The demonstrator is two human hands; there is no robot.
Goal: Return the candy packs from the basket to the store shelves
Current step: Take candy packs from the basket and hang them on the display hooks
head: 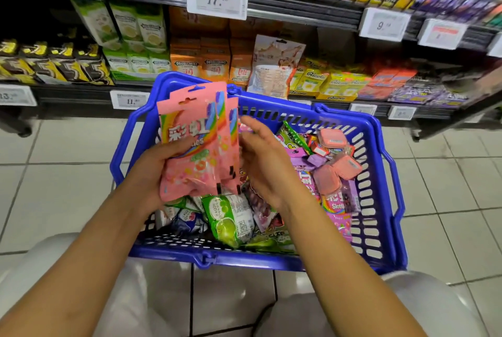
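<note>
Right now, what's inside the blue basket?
The blue basket holds loose candy: a green pack, purple Skittles packs and small pink boxes. The pink packs gripped by the left hand, and the right hand, cover whatever lies beneath them.

Bright, even store light falls from above, and the pale tiled floor (68, 173) gives back a soft sheen. Under the upper shelf the top left corner sinks into deep shadow. The centre is sharp: print on the pink candy packs (194, 144) reads clearly. Toward the right edge the shelves (448, 87) smear into motion blur, and the price tags (385, 24) there are washed out. Wide-angle distortion bows the shelf lines and stretches the forearms at the bottom corners
</note>
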